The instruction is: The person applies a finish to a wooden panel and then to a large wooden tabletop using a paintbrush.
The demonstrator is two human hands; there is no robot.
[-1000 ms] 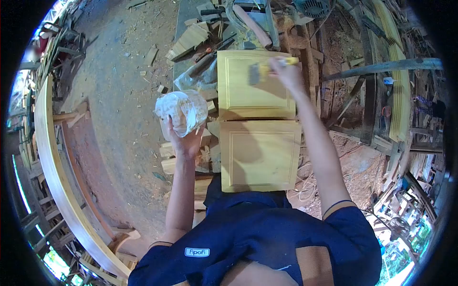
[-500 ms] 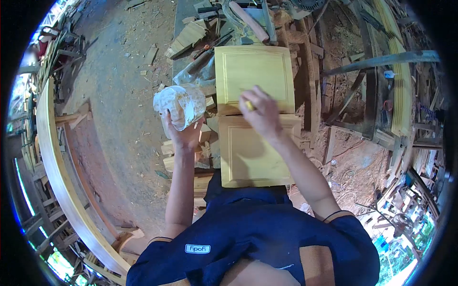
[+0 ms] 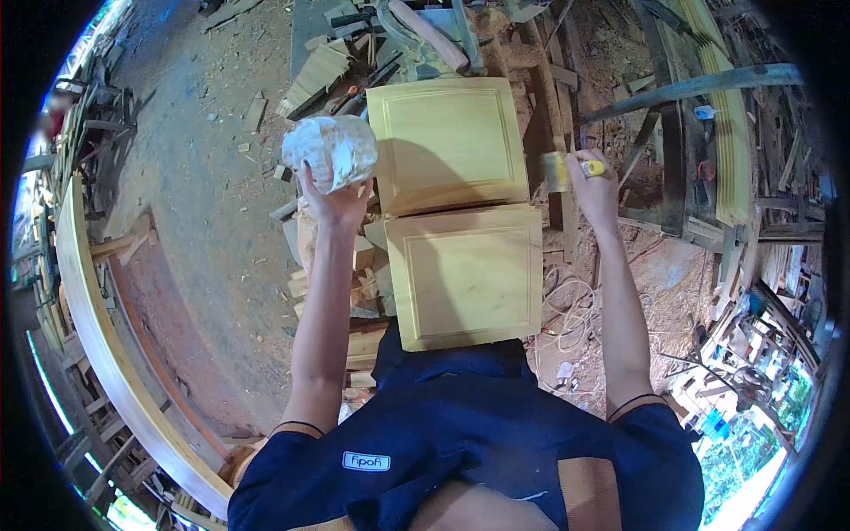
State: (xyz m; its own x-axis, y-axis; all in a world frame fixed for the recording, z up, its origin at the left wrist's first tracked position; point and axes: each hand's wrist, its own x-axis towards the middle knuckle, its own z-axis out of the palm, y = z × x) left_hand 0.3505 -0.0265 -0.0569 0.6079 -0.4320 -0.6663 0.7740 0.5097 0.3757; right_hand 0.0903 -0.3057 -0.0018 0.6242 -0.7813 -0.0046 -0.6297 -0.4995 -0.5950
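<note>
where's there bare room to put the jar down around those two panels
The near panel and far panel have bare faces. Left of the scrap pile, the dirt floor lies open up to the curved rail. Crowded: offcuts by the left hand holding the jar, tools beyond, timbers by the right hand gripping the brush.

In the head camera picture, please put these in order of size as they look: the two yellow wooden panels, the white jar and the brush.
1. The far panel and near panel look about alike; the near one lies closer to the camera, so I do not rank them.
2. The white jar in the left hand.
3. The brush in the right hand.
</note>
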